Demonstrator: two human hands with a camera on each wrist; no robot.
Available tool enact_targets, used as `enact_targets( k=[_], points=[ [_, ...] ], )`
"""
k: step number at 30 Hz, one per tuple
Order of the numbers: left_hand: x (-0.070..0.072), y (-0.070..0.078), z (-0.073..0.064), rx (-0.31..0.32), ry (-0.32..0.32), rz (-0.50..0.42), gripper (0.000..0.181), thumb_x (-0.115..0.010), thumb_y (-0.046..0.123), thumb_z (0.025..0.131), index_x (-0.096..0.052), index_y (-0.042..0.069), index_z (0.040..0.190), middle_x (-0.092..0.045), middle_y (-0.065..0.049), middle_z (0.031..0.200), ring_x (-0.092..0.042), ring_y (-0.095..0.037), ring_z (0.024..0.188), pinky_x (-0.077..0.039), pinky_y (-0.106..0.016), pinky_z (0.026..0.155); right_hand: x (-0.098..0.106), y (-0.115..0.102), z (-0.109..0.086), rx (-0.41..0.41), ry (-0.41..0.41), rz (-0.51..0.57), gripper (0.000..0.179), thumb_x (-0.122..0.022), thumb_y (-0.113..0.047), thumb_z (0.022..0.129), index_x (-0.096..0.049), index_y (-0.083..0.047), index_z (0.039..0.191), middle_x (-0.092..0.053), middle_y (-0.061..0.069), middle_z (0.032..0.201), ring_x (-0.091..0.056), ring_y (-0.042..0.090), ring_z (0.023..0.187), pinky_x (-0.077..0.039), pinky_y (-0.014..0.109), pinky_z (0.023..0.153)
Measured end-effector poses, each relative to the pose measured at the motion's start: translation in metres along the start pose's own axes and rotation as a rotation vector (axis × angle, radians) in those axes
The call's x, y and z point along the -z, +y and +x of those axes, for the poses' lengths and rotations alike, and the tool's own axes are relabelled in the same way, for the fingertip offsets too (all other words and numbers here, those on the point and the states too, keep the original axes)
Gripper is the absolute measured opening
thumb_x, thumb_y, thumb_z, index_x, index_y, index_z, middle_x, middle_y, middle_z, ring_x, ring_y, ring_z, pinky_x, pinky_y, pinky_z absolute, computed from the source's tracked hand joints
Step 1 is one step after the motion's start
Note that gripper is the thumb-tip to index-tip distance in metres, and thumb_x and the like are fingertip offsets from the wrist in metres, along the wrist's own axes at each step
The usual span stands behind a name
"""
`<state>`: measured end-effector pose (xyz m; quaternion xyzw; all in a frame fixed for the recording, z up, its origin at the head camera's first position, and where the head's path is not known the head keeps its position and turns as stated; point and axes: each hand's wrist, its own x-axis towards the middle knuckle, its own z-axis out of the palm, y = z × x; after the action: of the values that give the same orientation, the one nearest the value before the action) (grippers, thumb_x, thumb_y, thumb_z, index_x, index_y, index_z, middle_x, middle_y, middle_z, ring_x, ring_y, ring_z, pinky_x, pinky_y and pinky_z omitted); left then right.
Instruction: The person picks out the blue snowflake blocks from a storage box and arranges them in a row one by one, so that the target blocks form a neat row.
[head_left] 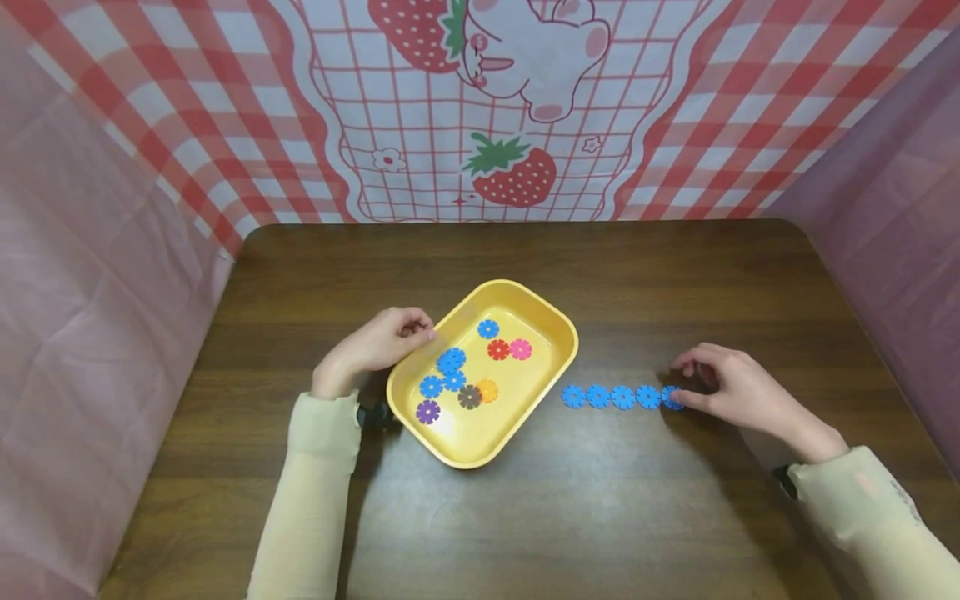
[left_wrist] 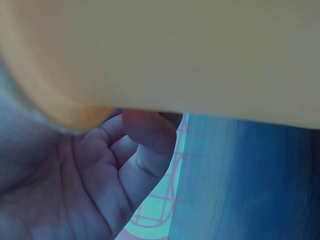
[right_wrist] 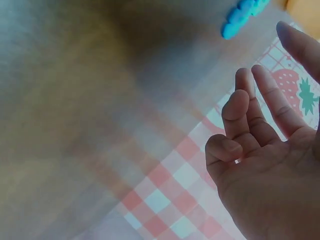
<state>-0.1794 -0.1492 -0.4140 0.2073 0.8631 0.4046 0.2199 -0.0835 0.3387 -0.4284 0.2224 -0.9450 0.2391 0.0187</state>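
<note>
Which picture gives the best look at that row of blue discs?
The head view: it shows the row of blue discs from end to end, though the right hand covers part of the rightmost. The right wrist view catches only part, cut off at the top edge; the left wrist view shows none.

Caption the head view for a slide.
Left hand at a yellow tray of notched discs, right hand over one end of a five-disc blue row.

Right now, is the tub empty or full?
Neither: the tub is partly filled. Some flat discs lie inside, and its bare yellow floor shows around them.
</note>
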Motion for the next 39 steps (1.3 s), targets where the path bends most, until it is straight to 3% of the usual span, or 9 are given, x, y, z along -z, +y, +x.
enact_targets(
  k=[13, 22, 30, 39],
  points=[
    [0.001, 0.002, 0.000, -0.003, 0.003, 0.027, 0.021, -0.063, 0.017, 0.099, -0.067, -0.001, 0.108, -0.066, -0.009, 0.093, -0.059, -0.021, 0.083, -0.051, -0.033, 0.076, 0.015, -0.016, 0.038, 0.023, -0.058, -0.004, 0.035, -0.086, -0.024, 0.079, -0.069, -0.006, 0.104, -0.061, 0.000, 0.084, -0.046, 0.014, 0.063, -0.039, 0.025, 0.057],
    [0.001, 0.003, 0.000, 0.003, 0.002, 0.025, 0.021, -0.063, 0.018, 0.099, -0.067, -0.001, 0.108, -0.066, -0.009, 0.093, -0.059, -0.022, 0.084, -0.052, -0.034, 0.078, 0.020, -0.037, 0.070, 0.024, -0.058, 0.000, 0.035, -0.088, -0.021, 0.076, -0.069, -0.009, 0.104, -0.058, -0.005, 0.083, -0.049, 0.017, 0.066, -0.042, 0.026, 0.058],
    [0.001, 0.003, -0.001, 0.026, -0.001, 0.013, 0.021, -0.064, 0.018, 0.099, -0.067, 0.000, 0.109, -0.066, -0.009, 0.093, -0.059, -0.022, 0.084, -0.052, -0.034, 0.078, 0.015, -0.059, 0.106, 0.076, -0.061, 0.036, 0.037, -0.086, -0.022, 0.079, -0.069, -0.007, 0.108, -0.060, -0.002, 0.084, -0.052, 0.018, 0.070, -0.045, 0.029, 0.062],
    [0.001, 0.002, 0.001, 0.044, -0.008, -0.001, 0.021, -0.063, 0.019, 0.099, -0.067, 0.000, 0.110, -0.065, -0.009, 0.094, -0.058, -0.023, 0.085, -0.052, -0.034, 0.079, 0.001, -0.084, 0.145, 0.080, -0.069, 0.083, 0.036, -0.087, -0.020, 0.078, -0.070, -0.007, 0.107, -0.059, 0.000, 0.080, -0.050, 0.015, 0.065, -0.045, 0.030, 0.062]
  ],
)
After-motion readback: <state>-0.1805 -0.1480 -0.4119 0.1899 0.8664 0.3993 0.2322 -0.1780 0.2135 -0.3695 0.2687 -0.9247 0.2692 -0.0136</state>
